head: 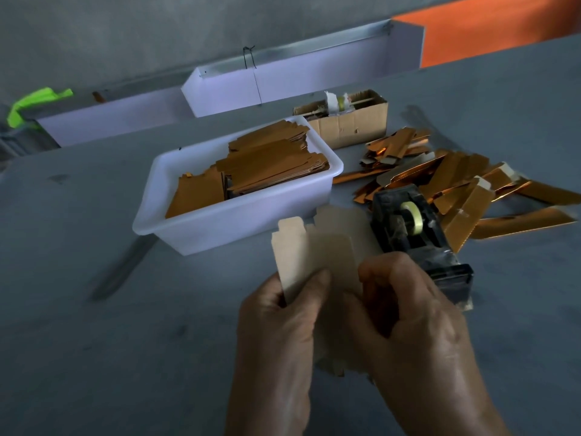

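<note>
Head view: carton blank (317, 253) held near-centre, just left of the tape dispenser (408, 228). Left hand (276, 335) pinches its left edge and right hand (418, 325) curls round its right panel. Likely light and thin, creasing easily; best gripped at panel edges beside the folds.

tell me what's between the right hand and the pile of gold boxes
A black tape dispenser lies between the right hand, which grips the card blank, and the pile of gold boxes; the head view shows it.
</note>
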Tool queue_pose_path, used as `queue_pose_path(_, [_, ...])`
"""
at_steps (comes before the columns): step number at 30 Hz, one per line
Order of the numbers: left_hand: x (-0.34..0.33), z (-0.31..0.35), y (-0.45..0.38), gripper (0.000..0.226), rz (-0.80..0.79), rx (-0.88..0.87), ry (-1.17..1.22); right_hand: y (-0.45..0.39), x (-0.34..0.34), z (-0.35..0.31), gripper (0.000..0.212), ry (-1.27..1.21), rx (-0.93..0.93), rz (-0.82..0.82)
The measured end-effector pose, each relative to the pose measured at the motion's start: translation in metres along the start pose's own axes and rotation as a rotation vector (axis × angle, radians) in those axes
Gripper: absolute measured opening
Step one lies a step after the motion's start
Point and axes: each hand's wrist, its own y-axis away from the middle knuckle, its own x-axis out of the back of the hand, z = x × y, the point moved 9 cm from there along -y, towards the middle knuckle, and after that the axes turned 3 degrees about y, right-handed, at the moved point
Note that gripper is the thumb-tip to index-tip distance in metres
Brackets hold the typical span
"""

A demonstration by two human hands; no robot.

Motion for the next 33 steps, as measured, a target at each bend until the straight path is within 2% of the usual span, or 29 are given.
queue_pose_path(2, [-0.002, -0.003, 0.001, 0.015, 0.005, 0.028, 0.015, 0.003, 0.001, -0.009, 0.031, 0.092, 0.082, 0.055])
queue_pose_path(5, [0.000, 0.001, 0.002, 0.009, 0.034, -0.061, -0.096, 0.008, -0.004, -0.010, 0.047, 0.097, 0.081, 0.042])
queue_pose_path(7, [-0.003, 0.007, 0.003, 0.004, 0.018, -0.103, -0.138, 0.009, -0.006, -0.004, 0.043, -0.002, -0.010, -0.009])
queue_pose_path(10, [-0.001, 0.014, 0.004, 0.013, -0.015, -0.117, -0.136, 0.006, -0.010, 0.017, 0.021, -0.253, -0.261, -0.139])
queue_pose_path(13, [-0.003, 0.021, 0.007, 0.018, -0.098, -0.126, -0.126, 0.002, -0.015, 0.029, 0.038, -0.472, -0.388, -0.267])
queue_pose_path(19, [-0.008, 0.026, 0.010, 0.014, -0.111, -0.162, -0.165, 0.005, -0.024, 0.036, 0.043, -0.639, -0.492, -0.344])
queue_pose_path(22, [-0.008, 0.024, 0.010, 0.014, -0.094, -0.173, -0.217, 0.002, -0.018, 0.028, 0.033, -0.641, -0.437, -0.308])
queue_pose_path(27, [-0.002, 0.023, 0.007, 0.023, 0.031, -0.270, -0.368, 0.003, 0.001, 0.012, 0.015, -0.138, -0.170, -0.139])
queue_pose_path(30, [-0.002, 0.025, 0.008, 0.021, 0.056, -0.297, -0.410, 0.010, -0.003, 0.006, 0.015, -0.294, -0.201, -0.145])
queue_pose_path(33, [-0.006, 0.023, 0.009, 0.021, -0.010, -0.230, -0.382, 0.010, -0.005, -0.002, 0.010, -0.466, -0.177, -0.168])
